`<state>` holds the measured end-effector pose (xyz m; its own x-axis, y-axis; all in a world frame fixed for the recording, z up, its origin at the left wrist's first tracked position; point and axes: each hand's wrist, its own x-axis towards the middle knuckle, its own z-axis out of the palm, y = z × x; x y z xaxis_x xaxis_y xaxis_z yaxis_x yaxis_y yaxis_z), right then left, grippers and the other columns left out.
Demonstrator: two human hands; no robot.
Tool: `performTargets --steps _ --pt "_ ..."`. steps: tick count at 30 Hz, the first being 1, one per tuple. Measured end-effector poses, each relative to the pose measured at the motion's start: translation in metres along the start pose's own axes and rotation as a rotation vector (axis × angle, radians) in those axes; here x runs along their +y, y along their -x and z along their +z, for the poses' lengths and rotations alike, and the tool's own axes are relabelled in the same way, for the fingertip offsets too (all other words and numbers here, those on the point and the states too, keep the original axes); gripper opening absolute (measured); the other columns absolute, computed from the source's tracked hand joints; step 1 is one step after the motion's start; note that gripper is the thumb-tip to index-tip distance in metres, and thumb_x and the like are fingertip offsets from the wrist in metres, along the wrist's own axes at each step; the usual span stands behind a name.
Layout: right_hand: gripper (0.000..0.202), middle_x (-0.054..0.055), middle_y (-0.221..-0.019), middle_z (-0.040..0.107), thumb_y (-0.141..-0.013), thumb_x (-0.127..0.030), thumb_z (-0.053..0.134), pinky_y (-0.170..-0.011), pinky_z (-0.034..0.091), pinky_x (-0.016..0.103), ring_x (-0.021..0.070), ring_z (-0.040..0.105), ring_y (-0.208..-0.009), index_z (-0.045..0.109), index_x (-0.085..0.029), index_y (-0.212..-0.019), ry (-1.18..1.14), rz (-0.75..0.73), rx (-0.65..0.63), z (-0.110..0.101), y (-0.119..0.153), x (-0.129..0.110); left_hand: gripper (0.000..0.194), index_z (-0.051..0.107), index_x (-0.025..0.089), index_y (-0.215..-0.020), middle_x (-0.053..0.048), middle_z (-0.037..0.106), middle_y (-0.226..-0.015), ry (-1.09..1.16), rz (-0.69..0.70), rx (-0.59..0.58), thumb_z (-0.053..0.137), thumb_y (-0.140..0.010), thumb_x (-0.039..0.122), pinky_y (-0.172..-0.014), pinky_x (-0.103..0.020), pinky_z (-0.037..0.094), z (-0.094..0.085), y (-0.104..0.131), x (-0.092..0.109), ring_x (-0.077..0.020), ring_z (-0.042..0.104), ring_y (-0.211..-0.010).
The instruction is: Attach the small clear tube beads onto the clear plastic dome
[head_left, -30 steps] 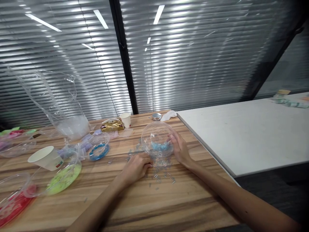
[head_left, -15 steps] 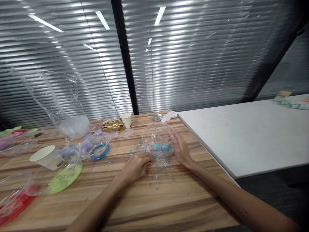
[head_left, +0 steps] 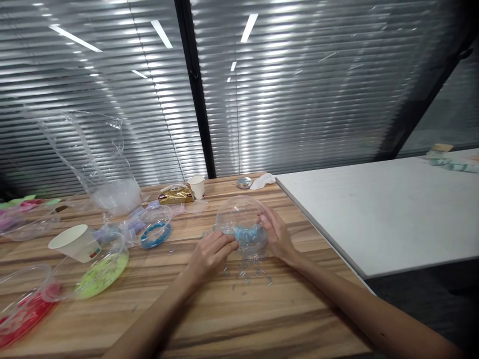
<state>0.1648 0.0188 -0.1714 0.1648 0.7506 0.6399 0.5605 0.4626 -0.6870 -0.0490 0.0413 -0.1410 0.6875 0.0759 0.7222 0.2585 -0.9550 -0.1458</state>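
A clear plastic bowl [head_left: 239,207] with light blue pieces [head_left: 247,233] inside stands before me, tilted towards me. My right hand [head_left: 277,234] grips its right side, fingers wrapped over the rim. At the bowl's near left edge is my left hand [head_left: 213,252], its fingers pressed together; what they hold, if anything, is hidden. Small clear tube-like pieces [head_left: 245,274] lie scattered on the table below and in front of the bowl.
Left on the wooden table [head_left: 239,319] are clear bowls with blue [head_left: 155,235], lime-green [head_left: 103,275] and red [head_left: 28,319] contents. A paper cup [head_left: 75,243], gold packet [head_left: 175,194], second cup [head_left: 196,186], round tin [head_left: 244,183] and clear bag [head_left: 116,194] stand farther back.
My left hand has risen slightly from the table pieces to the bowl's near left edge. The bowl has tipped further towards me, with my right hand still on it.
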Motion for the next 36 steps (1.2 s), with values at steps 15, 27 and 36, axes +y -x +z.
performTargets --steps 15,27,36 --pt "0.042 0.008 -0.125 0.055 -0.095 -0.034 0.032 -0.098 0.041 0.04 0.0216 0.051 -0.115 0.043 -0.022 -0.133 -0.019 -0.117 -0.115 0.003 0.006 -0.009 0.025 0.056 0.013 -0.093 -0.005 0.063 -0.088 -0.088 0.032 -0.139 0.032 -0.096 0.009 -0.065 -0.029 0.036 0.005 0.006 -0.008 -0.0143 0.052 -0.076" --pt "0.041 0.009 -0.126 0.054 -0.095 -0.033 0.033 -0.098 0.041 0.041 0.0215 0.05 -0.116 0.043 -0.022 -0.133 -0.015 -0.133 -0.122 0.002 0.006 -0.008 0.014 0.057 0.013 -0.096 -0.004 0.061 -0.083 -0.13 -0.013 -0.17 0.043 -0.095 0.015 -0.067 -0.029 0.034 0.007 0.007 -0.009 -0.0161 0.049 -0.076" --pt "0.041 0.009 -0.126 0.054 -0.095 -0.033 0.033 -0.099 0.041 0.041 0.0213 0.049 -0.117 0.043 -0.022 -0.133 -0.009 -0.131 -0.124 0.002 0.006 -0.008 0.017 0.056 0.012 -0.103 -0.006 0.062 -0.09 -0.157 0.032 -0.184 0.042 -0.095 0.012 -0.07 -0.031 0.036 0.007 0.008 -0.01 -0.0176 0.051 -0.084"
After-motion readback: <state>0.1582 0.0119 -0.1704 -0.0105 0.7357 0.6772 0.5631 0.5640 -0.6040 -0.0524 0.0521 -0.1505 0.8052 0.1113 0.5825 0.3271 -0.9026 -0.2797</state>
